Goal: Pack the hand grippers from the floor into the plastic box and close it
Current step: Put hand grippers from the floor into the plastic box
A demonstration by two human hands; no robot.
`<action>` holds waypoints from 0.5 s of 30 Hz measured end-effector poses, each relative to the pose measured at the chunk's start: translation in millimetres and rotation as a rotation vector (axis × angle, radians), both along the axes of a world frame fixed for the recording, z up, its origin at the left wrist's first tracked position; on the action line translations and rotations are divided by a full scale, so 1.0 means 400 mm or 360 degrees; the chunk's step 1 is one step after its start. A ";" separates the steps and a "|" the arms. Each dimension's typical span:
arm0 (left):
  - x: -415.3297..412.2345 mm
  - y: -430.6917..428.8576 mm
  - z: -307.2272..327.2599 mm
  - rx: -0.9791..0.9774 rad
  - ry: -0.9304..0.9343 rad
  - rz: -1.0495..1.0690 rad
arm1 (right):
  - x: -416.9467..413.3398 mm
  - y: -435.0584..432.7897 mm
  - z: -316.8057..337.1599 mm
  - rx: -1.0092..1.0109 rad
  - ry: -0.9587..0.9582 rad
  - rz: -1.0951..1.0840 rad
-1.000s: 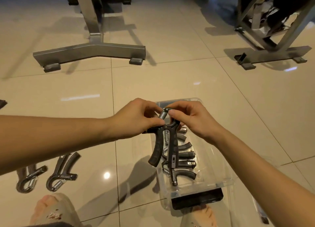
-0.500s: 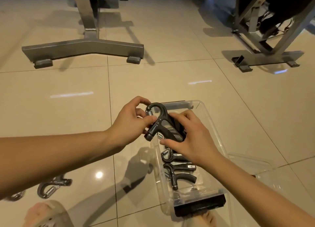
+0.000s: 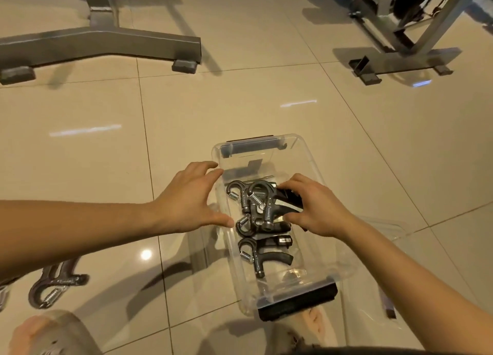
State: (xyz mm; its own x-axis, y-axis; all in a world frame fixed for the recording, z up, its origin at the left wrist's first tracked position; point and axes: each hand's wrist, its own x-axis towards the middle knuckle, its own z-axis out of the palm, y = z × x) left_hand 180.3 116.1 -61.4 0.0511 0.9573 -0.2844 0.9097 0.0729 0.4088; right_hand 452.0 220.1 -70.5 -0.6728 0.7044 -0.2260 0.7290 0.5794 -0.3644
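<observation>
Closest in, the black latch on the near end of the plastic box hangs undone, which makes sense with packing not yet finished. Down on the left, a loose hand gripper waits on the floor, spring end toward us, with what may be a second one cut off at the frame edge, so there is more to collect.

Inside the box, one packed gripper lies flat with its handles pointing right. Beyond it is a small stack, all turned the same way, and that reads like deliberate nesting to save room.

The right hand pinches the black handles of the top gripper, fingers above and thumb below, settling it onto the pile. The left hand is spread wide and holds nothing, hovering at the box's left wall, probably ready to steady it.

Pale lettering runs down the top gripper's neck, too small to read. A clear lid appears to lie just right of the box, within reach for closing.

Far back stand two steel frames, no markings legible.
</observation>
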 end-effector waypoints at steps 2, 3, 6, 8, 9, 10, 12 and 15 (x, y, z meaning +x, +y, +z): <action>0.006 -0.003 -0.024 -0.0023 0.0074 -0.0095 | 0.016 -0.006 -0.050 -0.0094 -0.0161 0.0080; 0.009 -0.003 -0.031 -0.0002 0.0102 -0.0126 | 0.018 -0.014 -0.076 -0.0148 -0.0212 0.0123; 0.009 -0.008 -0.042 0.0045 0.0130 -0.0160 | 0.006 -0.039 -0.150 -0.0218 -0.0352 0.0302; 0.007 -0.014 -0.051 0.0017 0.0092 -0.0162 | -0.011 -0.048 -0.186 -0.0231 -0.0437 0.0386; 0.006 -0.019 -0.057 0.0003 0.0070 -0.0160 | -0.018 -0.051 -0.201 -0.0246 -0.0462 0.0417; 0.005 -0.023 -0.063 -0.0001 0.0051 -0.0157 | -0.024 -0.051 -0.215 -0.0257 -0.0478 0.0441; 0.004 -0.029 -0.073 0.0016 0.0018 -0.0146 | -0.030 -0.049 -0.237 -0.0272 -0.0512 0.0466; 0.001 -0.033 -0.082 0.0040 -0.0039 -0.0113 | -0.032 -0.050 -0.261 -0.0263 -0.0566 0.0517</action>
